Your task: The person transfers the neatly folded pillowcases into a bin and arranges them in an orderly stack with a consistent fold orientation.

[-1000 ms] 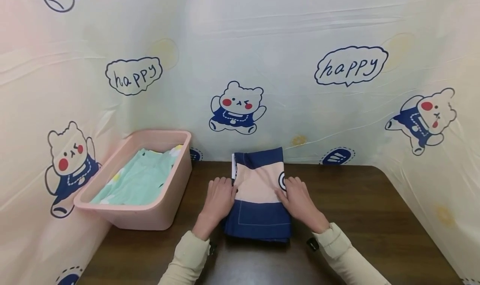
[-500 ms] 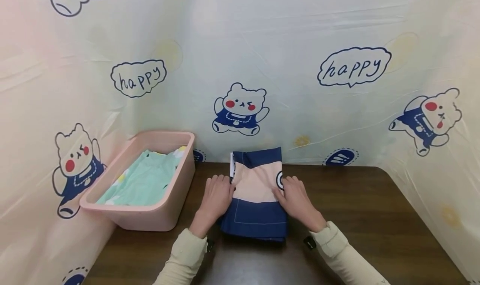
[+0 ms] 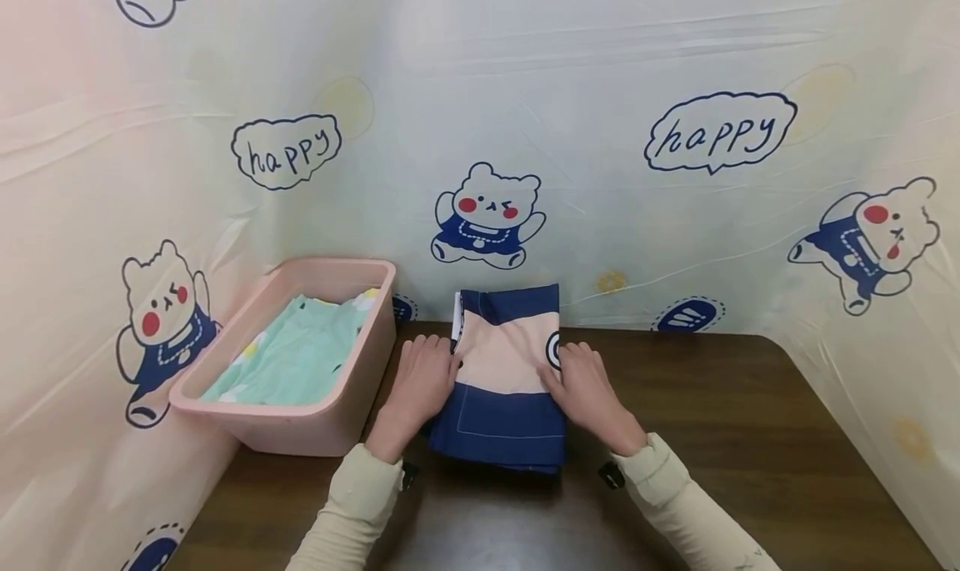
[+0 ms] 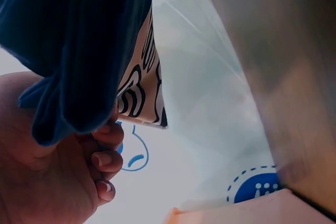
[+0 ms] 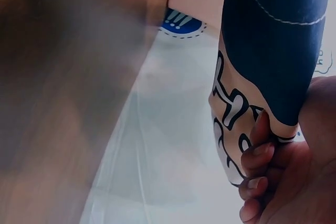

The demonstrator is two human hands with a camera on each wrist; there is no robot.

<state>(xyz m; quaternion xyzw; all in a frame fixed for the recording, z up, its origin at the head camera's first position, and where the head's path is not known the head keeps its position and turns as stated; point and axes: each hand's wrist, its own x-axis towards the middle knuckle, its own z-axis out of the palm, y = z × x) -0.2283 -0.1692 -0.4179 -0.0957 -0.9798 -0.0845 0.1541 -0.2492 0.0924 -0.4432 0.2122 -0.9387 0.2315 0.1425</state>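
A folded navy and peach cloth (image 3: pixel 498 354) with black-and-white print is held between both hands. My left hand (image 3: pixel 423 379) grips its left side, thumb on top and fingers curled beneath. On the opposite edge my right hand (image 3: pixel 592 392) pinches it the same way, beside a round black-and-white mark. From the left wrist, navy folds (image 4: pixel 79 51) hang over the palm, with the table surface visible apart from them. Curled fingers (image 5: pixel 257 156) show under the printed side in the right wrist view.
Left of the cloth stands a pink plastic basin (image 3: pixel 375 304) with mint-green fabric (image 3: pixel 292 354) inside. The dark wooden table (image 3: pixel 697 438) extends to the right. A curtain (image 3: pixel 585 37) printed with bears hangs behind and at both sides.
Both hands have carried the folded cloth a little leftward, closer to the basin, and slightly up. The head view has turned somewhat to the left. Both grips look unchanged.
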